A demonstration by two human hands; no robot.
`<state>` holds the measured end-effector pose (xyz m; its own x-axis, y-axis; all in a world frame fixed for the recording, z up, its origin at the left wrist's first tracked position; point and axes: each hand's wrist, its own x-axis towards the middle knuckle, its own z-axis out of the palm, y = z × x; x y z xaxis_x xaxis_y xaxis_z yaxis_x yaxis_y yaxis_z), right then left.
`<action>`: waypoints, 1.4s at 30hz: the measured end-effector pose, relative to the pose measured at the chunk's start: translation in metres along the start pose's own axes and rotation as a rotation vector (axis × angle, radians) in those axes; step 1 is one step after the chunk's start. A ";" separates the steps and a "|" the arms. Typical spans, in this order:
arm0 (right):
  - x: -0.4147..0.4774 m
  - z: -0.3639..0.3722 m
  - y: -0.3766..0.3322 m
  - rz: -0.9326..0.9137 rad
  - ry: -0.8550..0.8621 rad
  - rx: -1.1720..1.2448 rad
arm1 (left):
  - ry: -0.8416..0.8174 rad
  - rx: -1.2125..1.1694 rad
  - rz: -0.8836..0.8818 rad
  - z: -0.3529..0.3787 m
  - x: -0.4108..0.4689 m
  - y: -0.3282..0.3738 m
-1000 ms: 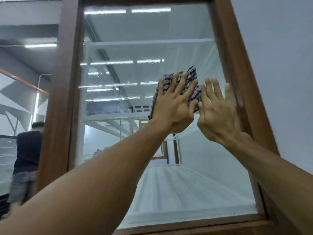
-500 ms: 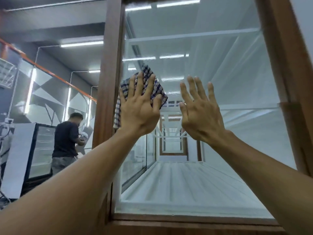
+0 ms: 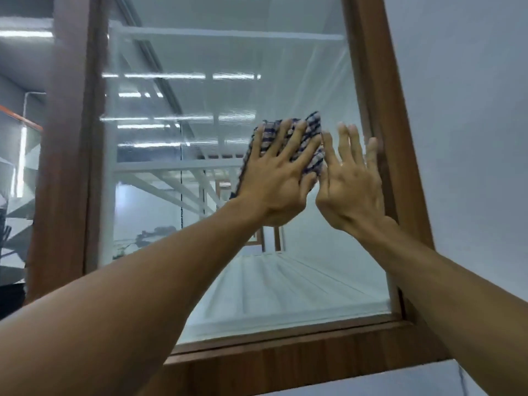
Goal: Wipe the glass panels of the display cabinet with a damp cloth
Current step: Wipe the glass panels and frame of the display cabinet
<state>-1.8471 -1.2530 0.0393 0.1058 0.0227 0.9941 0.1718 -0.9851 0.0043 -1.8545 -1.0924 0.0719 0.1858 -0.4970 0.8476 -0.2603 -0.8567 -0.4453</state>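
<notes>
The head view looks up at one glass panel (image 3: 257, 67) of the cabinet, set in a brown wooden frame (image 3: 377, 110). The cloth (image 3: 313, 124), checked in blue and white, lies flat on the glass in the right half of the panel, about at middle height. The left hand (image 3: 274, 181) presses on the cloth with the palm, and its fingers are straight and spread, so it does not grip the cloth. The cloth shows above the fingertips and at the left side of the hand. The right hand (image 3: 351, 184) is just beside the left hand, also flat on the glass with straight fingers, and it holds nothing. Its little finger is near the right post of the frame. The index finger is touching, or almost touching, the right edge of the cloth. Through the glass a white shelf (image 3: 285, 287) is visible. To the right of the frame is a plain grey wall (image 3: 471, 138).
</notes>
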 end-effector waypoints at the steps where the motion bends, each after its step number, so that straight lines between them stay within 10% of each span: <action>1: -0.006 -0.002 0.011 0.035 0.010 -0.047 | -0.004 0.004 0.020 0.001 0.009 0.008; 14: -0.039 -0.004 0.042 0.155 0.146 0.205 | -0.061 0.009 0.172 0.013 0.023 0.058; 36: -0.015 0.034 -0.159 -0.260 -0.025 0.132 | 0.108 -0.085 -0.427 -0.028 -0.142 -0.130; 42: -0.021 0.026 -0.105 -0.237 -0.020 0.125 | 0.040 -0.006 -0.158 -0.010 -0.128 -0.078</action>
<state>-1.8416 -1.1457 0.0156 0.0677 0.2545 0.9647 0.3139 -0.9232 0.2215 -1.8670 -0.9603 0.0011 0.1870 -0.3497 0.9180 -0.2364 -0.9231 -0.3035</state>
